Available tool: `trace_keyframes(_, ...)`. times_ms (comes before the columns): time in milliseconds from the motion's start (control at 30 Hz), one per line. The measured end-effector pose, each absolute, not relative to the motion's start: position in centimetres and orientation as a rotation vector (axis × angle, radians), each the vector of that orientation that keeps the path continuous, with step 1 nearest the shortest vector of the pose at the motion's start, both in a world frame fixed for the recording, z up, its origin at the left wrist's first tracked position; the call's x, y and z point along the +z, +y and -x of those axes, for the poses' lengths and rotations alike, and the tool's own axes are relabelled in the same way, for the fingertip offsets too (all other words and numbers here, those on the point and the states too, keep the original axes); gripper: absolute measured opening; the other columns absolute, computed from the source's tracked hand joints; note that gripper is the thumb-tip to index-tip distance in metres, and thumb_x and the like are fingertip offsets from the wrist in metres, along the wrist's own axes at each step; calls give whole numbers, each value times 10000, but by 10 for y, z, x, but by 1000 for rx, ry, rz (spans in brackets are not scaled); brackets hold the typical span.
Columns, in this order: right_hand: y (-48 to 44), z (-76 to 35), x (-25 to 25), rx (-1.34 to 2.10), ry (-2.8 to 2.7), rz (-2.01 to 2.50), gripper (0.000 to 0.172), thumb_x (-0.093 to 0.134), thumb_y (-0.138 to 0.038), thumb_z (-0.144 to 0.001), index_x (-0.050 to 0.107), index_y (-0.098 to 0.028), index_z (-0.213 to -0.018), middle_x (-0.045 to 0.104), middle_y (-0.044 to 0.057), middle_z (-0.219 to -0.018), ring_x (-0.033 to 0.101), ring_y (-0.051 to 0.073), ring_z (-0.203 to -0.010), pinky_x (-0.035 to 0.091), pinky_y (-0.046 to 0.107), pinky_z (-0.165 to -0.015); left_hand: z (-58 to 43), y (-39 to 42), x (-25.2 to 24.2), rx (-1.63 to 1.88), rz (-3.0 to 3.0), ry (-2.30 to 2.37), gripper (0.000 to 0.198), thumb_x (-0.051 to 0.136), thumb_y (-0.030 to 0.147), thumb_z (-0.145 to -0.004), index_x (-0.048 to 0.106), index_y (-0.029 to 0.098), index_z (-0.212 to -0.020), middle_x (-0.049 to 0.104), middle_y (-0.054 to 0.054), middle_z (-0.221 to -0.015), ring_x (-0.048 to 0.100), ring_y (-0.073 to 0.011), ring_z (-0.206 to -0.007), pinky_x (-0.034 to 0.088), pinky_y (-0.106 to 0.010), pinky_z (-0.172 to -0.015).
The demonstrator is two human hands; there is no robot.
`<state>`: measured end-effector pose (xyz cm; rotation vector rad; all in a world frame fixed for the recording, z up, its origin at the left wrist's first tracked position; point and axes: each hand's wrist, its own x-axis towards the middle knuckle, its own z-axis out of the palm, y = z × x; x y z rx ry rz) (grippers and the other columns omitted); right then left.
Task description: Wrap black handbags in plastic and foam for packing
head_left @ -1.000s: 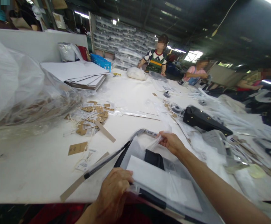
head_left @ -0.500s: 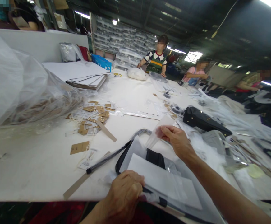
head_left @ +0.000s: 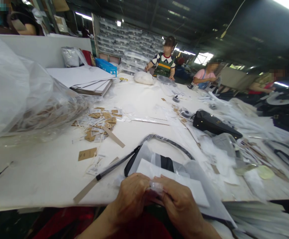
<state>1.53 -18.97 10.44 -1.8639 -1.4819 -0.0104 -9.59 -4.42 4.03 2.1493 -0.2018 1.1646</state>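
Note:
A black handbag [head_left: 129, 163] lies at the near table edge, mostly covered by white wrapping sheets [head_left: 181, 182]. Its long handle [head_left: 168, 140], sleeved in clear plastic, arches away from me across the tabletop. At the bag's near side, my left hand [head_left: 134, 193] and my right hand [head_left: 180, 199] meet, fingers closed. Between them is a bunched piece of clear plastic film [head_left: 156, 187], which both pinch. A black part [head_left: 166, 163] of the bag shows between the sheets, with clear film across it. My fingertips are partly hidden by the knuckles.
Brown paper tags [head_left: 102, 122] with strings are heaped left of the bag. A large clear plastic bag [head_left: 17, 86] fills the far left, beside stacked white boards [head_left: 80, 77]. Another black handbag [head_left: 212, 124] and loose wrapping lie right. Several people work beyond the table.
My right hand has come down from above the bag to its near edge, beside my left hand. The clear strip it held up is now lowered.

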Motion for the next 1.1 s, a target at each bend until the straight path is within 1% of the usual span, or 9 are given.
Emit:
trace_keyframes(133, -191, -8, 94, -160, -1496, 1838, 348, 519, -126, -890, 683, -285, -1151, 770, 34, -1040, 734, 220, -958, 601, 382, -906, 103, -45, 48, 1240, -2156, -239, 147, 418, 206, -984, 559, 167, -971, 690, -96, -985, 668, -181, -915, 556, -300, -812)
trace_keyframes(233, -194, -4, 92, -203, -1589, 1847, 421, 494, -54, -851, 656, -242, -1190, 743, 56, -1130, 697, 221, -1061, 563, 402, -980, 108, -46, 53, 1255, -2168, -297, 173, 390, 179, -986, 559, 152, -1004, 679, -127, -1093, 646, -195, -1058, 540, -313, -917)
trace_keyframes(433, -197, 3, 94, -77, -1694, 1822, 329, 604, -164, -846, 644, -192, -1172, 702, 93, -1219, 633, 237, -1178, 492, 405, -1065, 106, -46, 53, 1136, -2170, -175, 166, 396, 222, -1000, 553, 183, -960, 691, -61, -908, 664, -153, -854, 554, -264, -774)
trace_keyframes(533, -193, 7, 94, -69, -1560, 1815, 272, 664, -237, -819, 659, -195, -1087, 732, 98, -1136, 673, 245, -1096, 523, 388, -1016, 104, -46, 53, 1057, -2182, -141, 152, 403, 188, -987, 547, 196, -941, 688, -67, -921, 657, -166, -886, 543, -283, -788)
trace_keyframes(667, -186, 11, 92, -42, -1424, 1845, 57, 606, -201, -860, 652, -232, -873, 742, 33, -835, 707, 188, -805, 559, 353, -917, 103, -44, 58, 956, -2225, -55, 187, 379, 198, -999, 564, 213, -1026, 699, -48, -935, 654, -171, -905, 511, -315, -845)
trace_keyframes(733, -185, 11, 91, -48, -1421, 1832, 136, 539, -151, -893, 647, -231, -873, 726, 24, -804, 697, 172, -781, 552, 346, -917, 104, -41, 61, 863, -2236, -34, 219, 356, 266, -1017, 567, 222, -1060, 707, -44, -973, 651, -181, -937, 480, -363, -937)
trace_keyframes(833, -188, 10, 91, -89, -1487, 1749, 176, 513, -135, -916, 645, -224, -991, 746, 51, -962, 700, 184, -919, 521, 354, -972, 109, -34, 65, 712, -2261, -26, 335, 342, 431, -1017, 553, 211, -1155, 699, -67, -1072, 633, -207, -1014, 421, -428, -1036)
trace_keyframes(1000, -197, 8, 95, -73, -1644, 1595, 164, 537, -145, -918, 635, -207, -1034, 740, 73, -1023, 692, 193, -975, 540, 340, -940, 113, -23, 66, 526, -2305, -136, 636, 423, 692, -902, 494, 213, -1314, 685, -73, -1179, 622, -225, -1068, 406, -404, -1012)
trace_keyframes(1100, -199, 8, 95, -68, -1706, 1565, 209, 507, -122, -912, 630, -193, -1065, 737, 81, -1010, 675, 213, -1034, 532, 373, -968, 112, -18, 66, 491, -2239, -207, 751, 343, 790, -846, 532, 226, -1304, 704, -59, -1154, 635, -223, -1028, 385, -396, -1004)
